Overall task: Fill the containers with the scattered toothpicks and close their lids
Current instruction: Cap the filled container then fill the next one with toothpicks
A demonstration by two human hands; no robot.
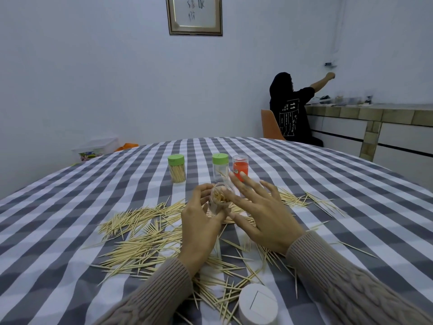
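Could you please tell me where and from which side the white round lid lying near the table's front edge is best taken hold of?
Grip the white round lid by its curved side wall, thumb opposite fingers, coming down from above. It lies flat on the checked tablecloth, so its rim is exposed all round. The right hand is probably best placed, since the left hand holds the clear container.

Both arms wear beige knitted sleeves [351,285]. The cuffs [302,249] are ribbed (cable pattern higher up). The hands are bare.
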